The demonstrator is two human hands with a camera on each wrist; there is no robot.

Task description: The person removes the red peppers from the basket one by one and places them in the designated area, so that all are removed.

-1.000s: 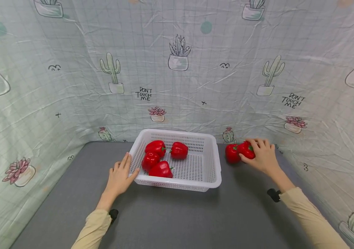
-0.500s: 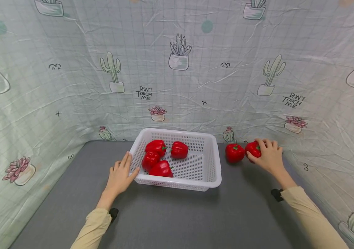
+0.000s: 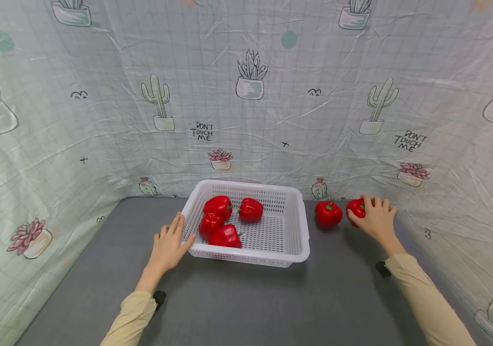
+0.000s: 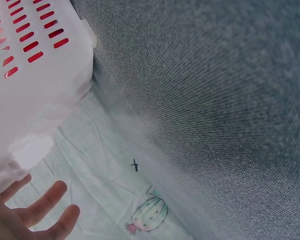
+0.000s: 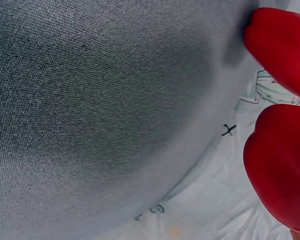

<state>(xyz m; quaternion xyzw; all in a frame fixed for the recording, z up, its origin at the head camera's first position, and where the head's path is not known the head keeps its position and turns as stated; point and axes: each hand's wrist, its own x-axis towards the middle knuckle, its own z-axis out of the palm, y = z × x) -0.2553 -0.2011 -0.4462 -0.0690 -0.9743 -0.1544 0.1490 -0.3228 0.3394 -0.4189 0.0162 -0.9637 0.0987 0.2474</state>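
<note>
My left hand [image 3: 167, 247] rests with its fingers extended along the left rim of a white plastic basket [image 3: 295, 223]; in the left wrist view its fingertips [image 4: 67, 220] show below the basket's slotted wall [image 4: 65, 75]. Inside the basket several red bell peppers [image 3: 217, 206] lie, mostly toward the left. To the right of it, my right hand [image 3: 376, 221] grips a red bell pepper [image 3: 353, 211], its thumb on the near side; whether this pepper touches the table is hard to tell. Another bell pepper [image 3: 327, 215] sits between that hand and the basket, stem up.
A dark grey cloth-covered table [image 3: 246, 302] carries everything. Behind and at both sides hangs a pale curtain [image 3: 281, 120] printed with potted plants, close behind the basket and the loose peppers.
My right hand has shifted right with its bell pepper, which overlapped its neighbour a second ago and now stands apart from it. The left hand and the basket have stayed in place.
</note>
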